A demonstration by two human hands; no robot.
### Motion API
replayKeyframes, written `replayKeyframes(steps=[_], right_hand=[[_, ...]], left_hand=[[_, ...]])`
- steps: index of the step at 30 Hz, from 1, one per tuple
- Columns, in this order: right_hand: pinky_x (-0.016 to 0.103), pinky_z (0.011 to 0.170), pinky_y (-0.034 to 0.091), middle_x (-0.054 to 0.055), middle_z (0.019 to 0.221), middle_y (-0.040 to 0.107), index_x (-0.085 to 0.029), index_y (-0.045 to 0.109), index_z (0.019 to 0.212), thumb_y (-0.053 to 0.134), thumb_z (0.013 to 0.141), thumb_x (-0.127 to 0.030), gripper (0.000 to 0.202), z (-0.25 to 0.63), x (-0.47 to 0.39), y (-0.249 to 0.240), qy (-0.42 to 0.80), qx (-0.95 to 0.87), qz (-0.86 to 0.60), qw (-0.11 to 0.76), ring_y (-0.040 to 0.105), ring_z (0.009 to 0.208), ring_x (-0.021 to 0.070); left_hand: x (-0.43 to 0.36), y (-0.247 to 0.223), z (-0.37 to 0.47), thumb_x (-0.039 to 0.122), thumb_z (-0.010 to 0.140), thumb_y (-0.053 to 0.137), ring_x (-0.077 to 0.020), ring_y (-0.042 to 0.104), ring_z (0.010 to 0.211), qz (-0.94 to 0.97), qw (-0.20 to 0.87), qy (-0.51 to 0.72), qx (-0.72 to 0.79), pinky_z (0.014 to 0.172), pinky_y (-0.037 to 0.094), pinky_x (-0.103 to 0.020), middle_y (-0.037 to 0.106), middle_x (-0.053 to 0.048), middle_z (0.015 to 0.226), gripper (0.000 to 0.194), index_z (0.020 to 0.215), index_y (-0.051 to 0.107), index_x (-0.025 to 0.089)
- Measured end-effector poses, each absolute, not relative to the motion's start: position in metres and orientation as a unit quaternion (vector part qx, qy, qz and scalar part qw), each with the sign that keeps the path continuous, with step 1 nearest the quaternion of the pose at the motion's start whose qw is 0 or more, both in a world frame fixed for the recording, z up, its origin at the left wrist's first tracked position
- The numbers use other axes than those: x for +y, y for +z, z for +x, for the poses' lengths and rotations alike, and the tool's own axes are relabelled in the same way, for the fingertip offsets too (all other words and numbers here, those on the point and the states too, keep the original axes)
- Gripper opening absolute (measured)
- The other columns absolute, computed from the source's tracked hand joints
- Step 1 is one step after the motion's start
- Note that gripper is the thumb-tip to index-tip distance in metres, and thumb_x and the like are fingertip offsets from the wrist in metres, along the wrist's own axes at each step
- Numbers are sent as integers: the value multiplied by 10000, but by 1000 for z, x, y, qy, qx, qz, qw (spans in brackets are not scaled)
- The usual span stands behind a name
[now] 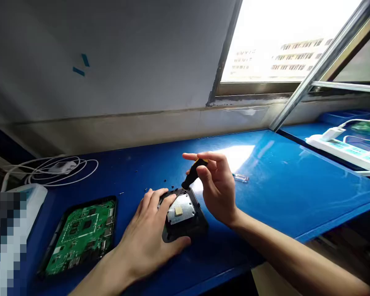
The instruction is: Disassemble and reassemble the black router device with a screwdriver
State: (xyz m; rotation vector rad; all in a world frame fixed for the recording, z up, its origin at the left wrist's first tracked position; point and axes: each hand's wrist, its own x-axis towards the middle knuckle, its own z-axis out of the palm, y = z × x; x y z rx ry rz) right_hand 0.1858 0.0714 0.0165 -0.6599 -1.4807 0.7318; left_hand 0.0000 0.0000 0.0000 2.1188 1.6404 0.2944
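Observation:
A black plastic housing (193, 230) lies on the blue table, with a silver metal plate (186, 203) and a small pale square pad (178, 211) on its upper side. My left hand (146, 236) grips it from the left, thumb along the near edge and fingers over the far-left corner. In my right hand (217, 187) is a screwdriver with a black and yellow handle (193, 176). It is tilted, its shaft pointing down toward the housing's far edge; my fingers partly cover the handle, and I cannot make out where the tip touches.
A green circuit board (80, 234) in a black tray is at left. Several tiny screws (165, 181) lie beyond the housing, and a clear-handled tool (241, 178) lies right. A coiled white cable (61, 168) and a power strip (345, 150) flank the table (283, 185).

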Motion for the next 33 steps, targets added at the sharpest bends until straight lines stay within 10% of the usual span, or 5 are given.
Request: replayKeyframes(steps=[33], right_hand=[[324, 778, 638, 73, 1204, 643, -265, 653, 1263, 484, 1061, -176, 278, 178, 74, 33, 275, -733, -195, 590, 722, 918, 142]], left_hand=[[2, -6, 0, 601, 815, 748, -468, 188, 1570, 767, 210, 115, 595, 1216, 315, -694, 378, -110, 1657, 844, 1543, 472, 275]])
